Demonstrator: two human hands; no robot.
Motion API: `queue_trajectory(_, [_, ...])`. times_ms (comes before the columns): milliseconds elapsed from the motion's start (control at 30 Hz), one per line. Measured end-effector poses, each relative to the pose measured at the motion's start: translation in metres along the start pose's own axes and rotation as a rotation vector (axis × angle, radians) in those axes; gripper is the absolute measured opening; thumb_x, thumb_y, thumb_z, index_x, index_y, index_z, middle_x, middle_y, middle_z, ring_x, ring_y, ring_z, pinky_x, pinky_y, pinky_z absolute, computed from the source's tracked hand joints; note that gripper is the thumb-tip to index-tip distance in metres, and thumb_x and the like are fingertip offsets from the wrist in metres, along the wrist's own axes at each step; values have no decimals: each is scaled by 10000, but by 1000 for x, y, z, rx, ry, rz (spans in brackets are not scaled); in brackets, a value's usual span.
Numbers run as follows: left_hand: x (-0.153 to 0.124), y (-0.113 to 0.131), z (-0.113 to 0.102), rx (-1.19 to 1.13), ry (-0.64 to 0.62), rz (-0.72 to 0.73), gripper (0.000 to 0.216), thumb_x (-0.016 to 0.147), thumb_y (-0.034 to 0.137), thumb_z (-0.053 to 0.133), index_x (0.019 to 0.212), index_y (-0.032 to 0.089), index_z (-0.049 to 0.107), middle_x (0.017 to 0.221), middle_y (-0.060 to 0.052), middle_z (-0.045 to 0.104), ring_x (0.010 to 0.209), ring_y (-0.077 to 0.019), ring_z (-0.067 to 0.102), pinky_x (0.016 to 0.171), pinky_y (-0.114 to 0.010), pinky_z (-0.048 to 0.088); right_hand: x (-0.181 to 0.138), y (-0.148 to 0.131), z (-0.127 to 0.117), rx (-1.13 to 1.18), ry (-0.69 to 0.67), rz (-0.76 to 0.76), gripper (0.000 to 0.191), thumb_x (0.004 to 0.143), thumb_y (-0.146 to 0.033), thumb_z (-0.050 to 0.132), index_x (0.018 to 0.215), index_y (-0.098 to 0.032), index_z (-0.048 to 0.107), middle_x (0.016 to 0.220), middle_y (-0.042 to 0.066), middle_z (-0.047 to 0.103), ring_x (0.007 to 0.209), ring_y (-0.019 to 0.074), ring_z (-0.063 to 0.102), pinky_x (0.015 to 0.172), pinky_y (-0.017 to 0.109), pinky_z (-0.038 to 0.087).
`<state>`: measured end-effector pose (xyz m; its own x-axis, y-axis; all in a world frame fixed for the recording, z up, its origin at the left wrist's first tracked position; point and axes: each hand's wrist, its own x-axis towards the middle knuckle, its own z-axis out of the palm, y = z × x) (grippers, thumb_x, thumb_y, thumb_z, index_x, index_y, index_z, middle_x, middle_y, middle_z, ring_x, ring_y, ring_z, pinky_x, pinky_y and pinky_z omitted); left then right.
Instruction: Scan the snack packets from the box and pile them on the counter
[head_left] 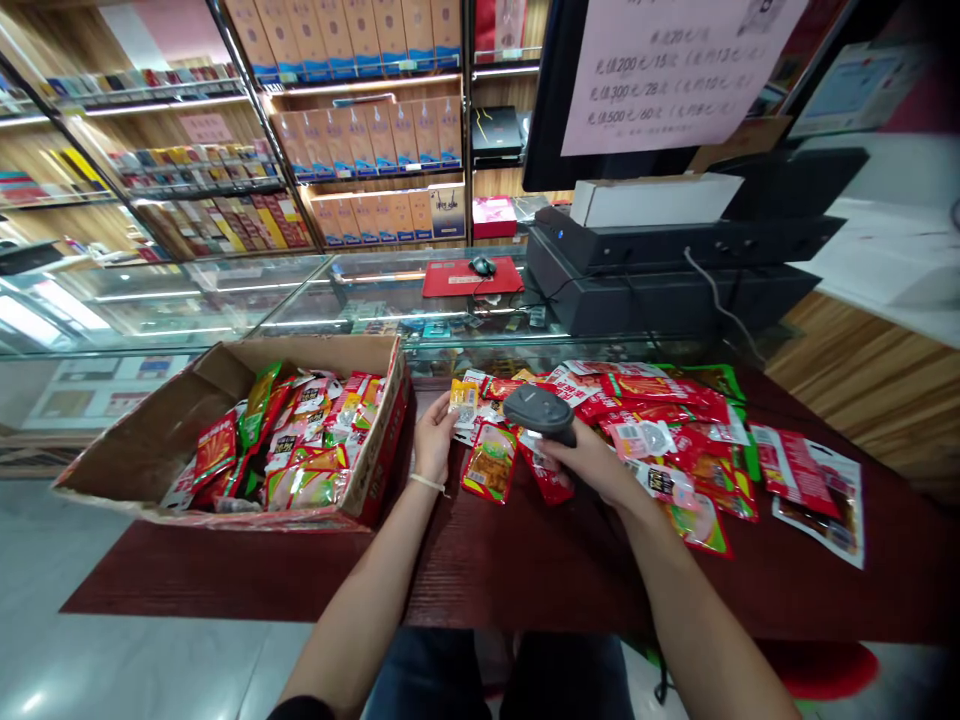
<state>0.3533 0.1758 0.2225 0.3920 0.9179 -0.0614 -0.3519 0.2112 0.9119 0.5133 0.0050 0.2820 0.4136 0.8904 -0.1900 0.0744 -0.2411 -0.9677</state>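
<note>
In my left hand is a small yellow snack packet, pinched near its left edge with a printed label facing up. My right hand is wrapped round the handle of a dark barcode scanner, whose head points left toward that packet. Below the scanner, a red-edged snack packet lies on the dark red tabletop. Many more red and green snack packets are heaped to the right, partly behind my right hand. Left of my left hand stands an open cardboard box holding similar packets.
A glass display counter runs behind the table, with a mouse on a red mat. At the back right stand a monitor and a dark cash register unit. Shelves of boxed goods line the wall.
</note>
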Motion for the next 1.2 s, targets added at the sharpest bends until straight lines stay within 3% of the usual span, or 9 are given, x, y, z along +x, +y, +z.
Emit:
queue_trajectory(167, [7, -7, -7, 432, -159, 152, 403, 800, 205, 651, 1199, 159, 676, 1269, -111, 659, 1174, -255, 617, 1042, -405, 451, 1, -2, -3, 82, 31, -11, 290, 796, -382, 680, 974, -245, 496, 525, -78, 539, 390, 119, 481, 358, 228, 393])
queue_trajectory(267, [9, -8, -14, 635, -117, 317, 369, 840, 189, 595, 1200, 178, 677, 1281, -93, 653, 1200, -237, 599, 1071, -394, 427, 2, 0, -5, 96, 16, -42, 287, 797, -398, 689, 931, -238, 492, 539, -77, 538, 396, 114, 483, 361, 225, 391])
queue_trajectory(400, [-2, 3, -9, 713, -64, 443, 326, 863, 152, 541, 1153, 174, 688, 1217, -96, 685, 1145, -216, 623, 1040, -384, 451, 3, 2, -3, 165, -2, -86, 309, 791, -419, 699, 883, -235, 467, 528, -88, 525, 371, 105, 467, 359, 226, 381])
queue_trajectory(600, [-42, 57, 24, 645, -164, 541, 269, 892, 180, 537, 1114, 203, 687, 1126, -71, 713, 1045, -184, 657, 948, -333, 505, 1, -18, 5, 190, -8, -110, 326, 766, -425, 707, 808, -234, 447, 506, -83, 522, 346, 98, 445, 354, 230, 365])
queue_trajectory(733, [-63, 113, 24, 574, -221, 572, 266, 909, 225, 544, 1145, 208, 668, 1119, -73, 709, 1015, -174, 667, 923, -308, 520, -4, -54, 21, 119, -32, -122, 329, 750, -433, 713, 756, -226, 456, 469, -77, 500, 338, 95, 443, 346, 222, 359])
queue_trajectory(833, [-63, 158, 1, 554, -224, 585, 279, 895, 242, 574, 1157, 196, 659, 1098, -79, 712, 1011, -177, 669, 936, -314, 516, -2, -80, 40, 79, -68, -144, 339, 734, -458, 718, 753, -216, 482, 474, -66, 510, 338, 98, 457, 330, 216, 360])
queue_trajectory(967, [-36, 203, -50, 571, -194, 502, 300, 847, 258, 630, 1133, 173, 670, 1066, -88, 716, 1022, -201, 665, 930, -331, 518, 13, -104, 75, 89, -146, -157, 347, 716, -444, 741, 850, -211, 522, 506, -66, 532, 350, 105, 481, 328, 215, 378])
queue_trajectory(1067, [-7, 216, -89, 662, -141, 341, 300, 776, 265, 704, 1051, 145, 701, 956, -91, 727, 887, -203, 683, 856, -345, 542, 28, -110, 101, 106, -210, -174, 348, 723, -436, 738, 877, -212, 519, 522, -68, 537, 356, 102, 484, 326, 209, 378])
queue_trajectory(1200, [23, 216, -130, 671, -153, 70, 333, 685, 266, 780, 987, 140, 721, 867, -82, 730, 755, -173, 678, 730, -308, 560, 42, -107, 129, 115, -258, -190, 351, 734, -449, 725, 876, -220, 501, 534, -73, 538, 355, 102, 479, 326, 215, 384])
